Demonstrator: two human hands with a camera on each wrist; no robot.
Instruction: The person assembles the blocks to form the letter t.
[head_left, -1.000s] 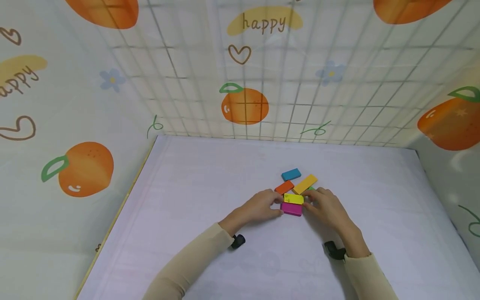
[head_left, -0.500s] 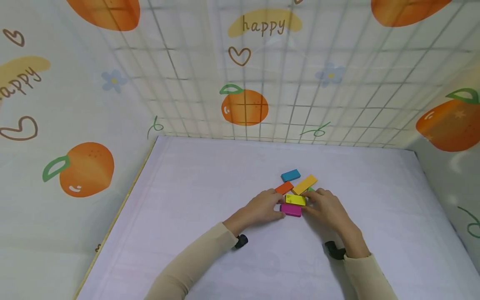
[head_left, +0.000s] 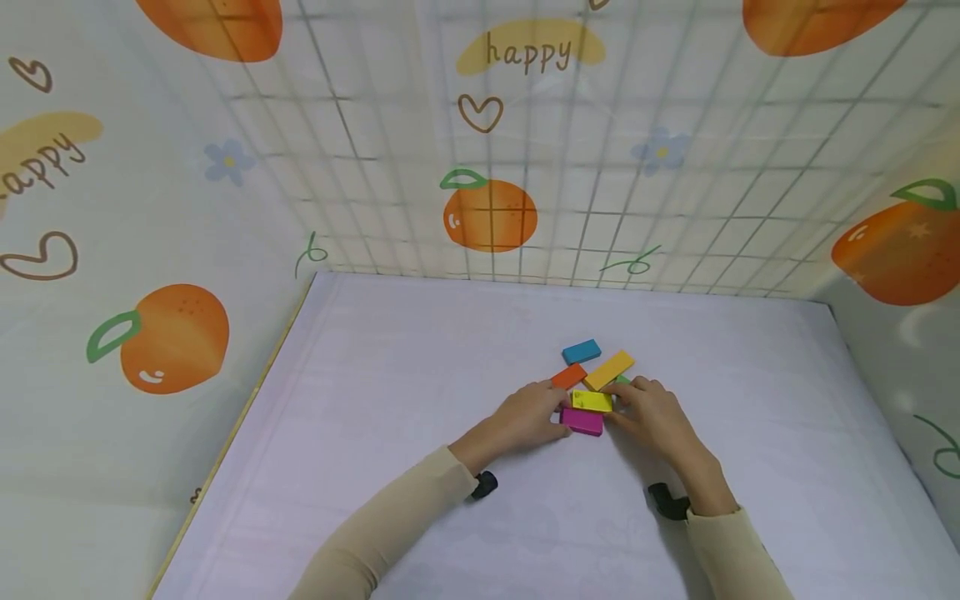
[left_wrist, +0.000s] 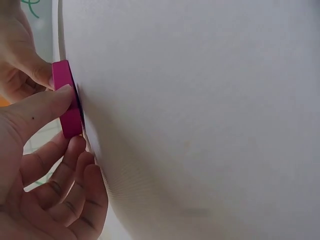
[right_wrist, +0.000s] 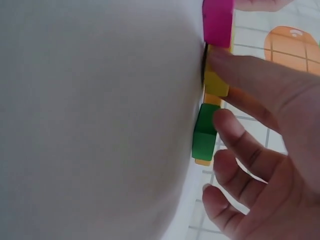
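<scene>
A magenta block (head_left: 581, 422) lies on the table, nearest the person, with a yellow block (head_left: 592, 402) just behind it. My left hand (head_left: 527, 414) is at their left ends. In the left wrist view its thumb lies on the magenta block (left_wrist: 71, 120), with the other fingers curled around behind. From the right, my right hand (head_left: 657, 418) pinches the yellow block between thumb and index finger. The right wrist view shows that thumb on the yellow block's (right_wrist: 216, 84) end. Beside its other fingers sits a green block (right_wrist: 205, 132), mostly hidden in the head view.
Behind the hands lie an orange-red block (head_left: 569, 377), an amber block (head_left: 610, 370) and a blue block (head_left: 582, 352). A pale cloth covers the table (head_left: 420, 350). Printed curtains with oranges hang at the back and sides.
The yellow block has shifted slightly right relative to the magenta one. My left hand has moved a little to the right; the right hand is nearly still.
</scene>
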